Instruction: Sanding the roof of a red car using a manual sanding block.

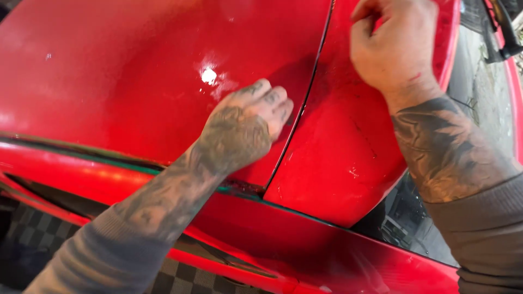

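A glossy red car body fills the view. My left hand (248,128) rests as a loose fist on the large red panel (120,76), its knuckles right beside the dark seam (310,87) between two panels. My right hand (395,43) lies higher up on the neighbouring red panel (338,163), fingers curled against its surface near the panel's right edge. Whether either hand holds something small is hidden by the fingers. Both forearms are tattooed and wear grey sleeves.
A red ledge (261,228) of the body runs diagonally below the panels. Checkered black-and-grey flooring (180,275) shows at the bottom left. Grey ground (487,92) and a dark part (504,32) appear at the right edge.
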